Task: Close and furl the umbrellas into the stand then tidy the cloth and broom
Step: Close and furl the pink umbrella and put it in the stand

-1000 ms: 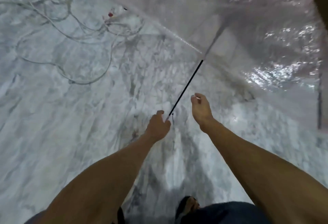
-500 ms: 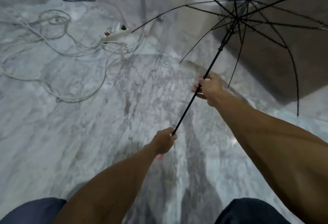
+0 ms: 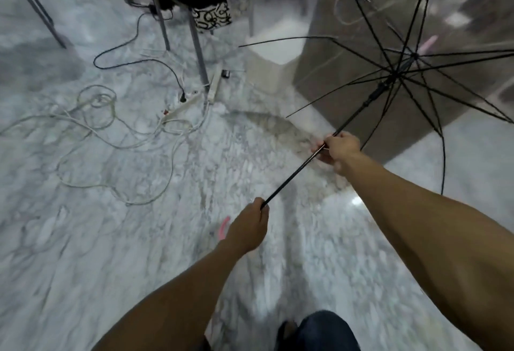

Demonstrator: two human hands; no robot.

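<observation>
We find left hand [image 3: 249,228] clenched round handle end, right hand [image 3: 338,148] gripping shaft [image 3: 292,181]. Umbrella [image 3: 400,72] open. Risk: ribs snagging floor cables [image 3: 116,139] during closing.

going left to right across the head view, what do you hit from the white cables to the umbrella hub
white cables → power strip → left hand → right hand → umbrella hub
</observation>
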